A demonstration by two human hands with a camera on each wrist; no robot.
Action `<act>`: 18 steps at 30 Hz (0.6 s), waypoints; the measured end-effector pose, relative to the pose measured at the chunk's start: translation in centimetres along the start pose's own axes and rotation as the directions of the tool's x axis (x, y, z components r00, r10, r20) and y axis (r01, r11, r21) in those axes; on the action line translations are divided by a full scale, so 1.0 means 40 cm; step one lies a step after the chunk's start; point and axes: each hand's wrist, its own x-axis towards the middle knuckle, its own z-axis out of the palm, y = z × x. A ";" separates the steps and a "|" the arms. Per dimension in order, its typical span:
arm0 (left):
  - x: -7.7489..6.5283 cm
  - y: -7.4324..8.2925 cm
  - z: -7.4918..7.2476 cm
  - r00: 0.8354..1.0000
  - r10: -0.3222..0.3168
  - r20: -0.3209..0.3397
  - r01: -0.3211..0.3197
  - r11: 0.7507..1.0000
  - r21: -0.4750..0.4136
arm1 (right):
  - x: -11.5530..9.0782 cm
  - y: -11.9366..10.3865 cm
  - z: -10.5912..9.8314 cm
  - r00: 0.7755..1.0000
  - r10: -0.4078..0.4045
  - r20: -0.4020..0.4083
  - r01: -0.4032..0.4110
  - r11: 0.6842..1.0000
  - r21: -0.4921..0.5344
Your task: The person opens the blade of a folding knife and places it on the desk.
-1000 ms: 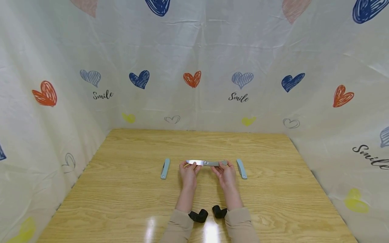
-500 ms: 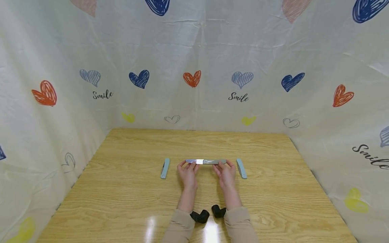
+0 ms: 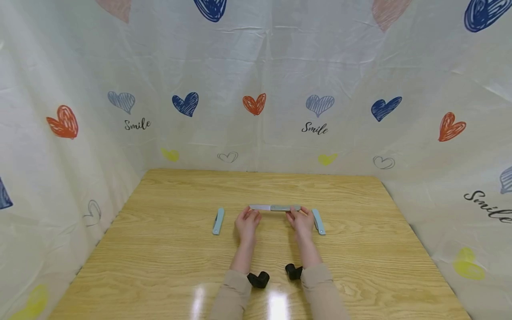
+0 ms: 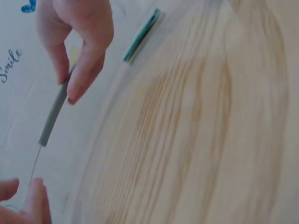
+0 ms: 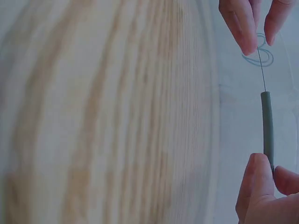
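A folding knife (image 3: 283, 208) with a grey-green handle is unfolded and held level above the table, its silvery blade (image 3: 261, 207) pointing left. My right hand (image 3: 301, 221) pinches the rear of the handle between thumb and fingers, as the right wrist view also shows. My left hand (image 3: 247, 223) is at the blade's tip, with fingertips (image 5: 250, 49) touching it. From the wrist views the blade is seen edge-on, as a thin line. A light-blue folded knife (image 3: 218, 221) lies left of my hands, and another light-blue folded knife (image 3: 318, 222) lies to the right.
The wooden table (image 3: 180, 271) reaches back to a white curtain (image 3: 224, 133) printed with hearts and the word Smile, which also hangs along both sides. Small black devices (image 3: 258, 279) sit at both sleeve cuffs.
Both hands have carried the knife slightly away and to the right. The left fingers now lie closer to the blade tip, and the bright glint on the blade has faded.
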 end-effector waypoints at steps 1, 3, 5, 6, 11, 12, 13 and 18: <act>0.003 0.005 -0.003 1.000 -0.006 0.028 0.005 1.000 0.031 | 0.001 -0.003 -0.001 1.000 0.001 0.019 0.000 0.999 -0.034; 0.008 0.014 -0.011 0.997 -0.016 0.073 0.008 0.994 0.107 | 0.004 -0.006 -0.004 0.998 -0.004 0.055 0.011 0.993 -0.117; 0.017 0.020 -0.017 0.994 -0.030 0.109 0.011 0.984 0.175 | 0.010 -0.006 -0.011 0.996 -0.016 0.093 0.036 0.975 -0.221; 0.022 0.023 -0.020 0.992 -0.042 0.122 0.016 0.979 0.204 | 0.014 -0.005 -0.015 0.994 -0.024 0.111 0.055 0.958 -0.283; 0.044 0.027 -0.036 0.982 -0.114 0.152 0.057 0.939 0.338 | 0.031 -0.008 -0.035 0.977 -0.020 0.213 0.124 0.866 -0.485; 0.047 0.027 -0.039 0.979 -0.131 0.158 0.067 0.931 0.358 | 0.033 -0.010 -0.038 0.974 -0.010 0.226 0.126 0.855 -0.503; 0.050 0.027 -0.043 0.975 -0.146 0.166 0.074 0.922 0.380 | 0.035 -0.012 -0.040 0.971 0.001 0.241 0.127 0.847 -0.516; 0.059 0.031 -0.053 0.955 -0.209 0.210 0.090 0.880 0.467 | 0.043 -0.020 -0.048 0.958 0.048 0.282 0.131 0.802 -0.583</act>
